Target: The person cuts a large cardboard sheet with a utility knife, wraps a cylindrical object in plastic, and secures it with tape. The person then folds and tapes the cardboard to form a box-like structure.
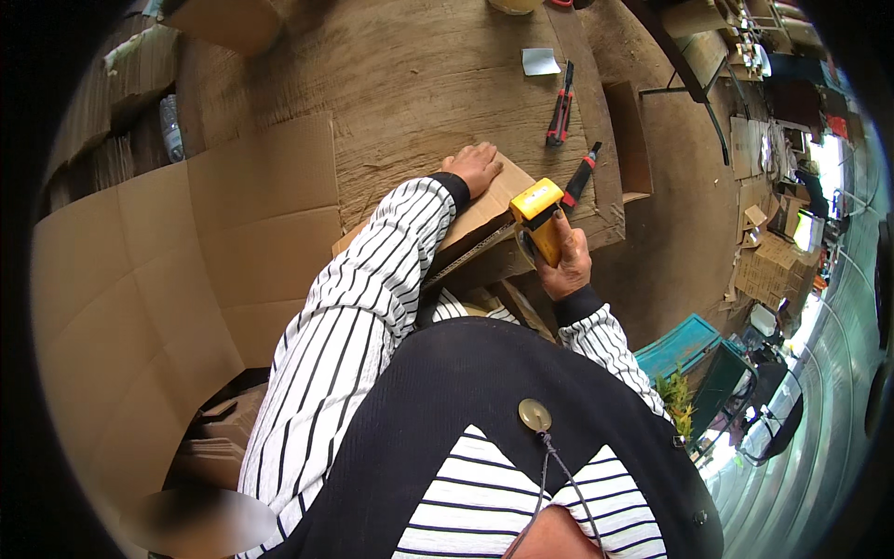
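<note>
Far left: stacked cardboard [140, 79] beyond the tabletop's left edge, layers packed close. A clear plastic bottle [170, 128] sits beside the stack. Large creased cardboard sheet [261, 196] spreads across the near left part of the wooden tabletop [410, 102].

Middle: striped sleeve with dark cuff reaches toward the near edge. Left hand [475, 170] lies on top of a folded cardboard piece [489, 203], fingers close together near its far end; cannot tell whether they grip it. The piece lies aslant at the tabletop's near edge, left of the near right corner. At the far edge, a pale yellow round container [514, 5], cut off by the view.

Right of that: right hand [568, 268], fingers clamped on a yellow handheld tool [537, 194] with dark parts. Tool's head is at the piece's right end; contact unclear. White paper slip [540, 61] lies farther back, near the right edge. Red-and-black cutter [560, 112] nearer, along the same edge; second cutter [579, 180] nearer still, just beyond the tool.

Far right: open cardboard box [627, 135] against the right edge, then brown floor [680, 177] and a pile of cartons [778, 270].
</note>
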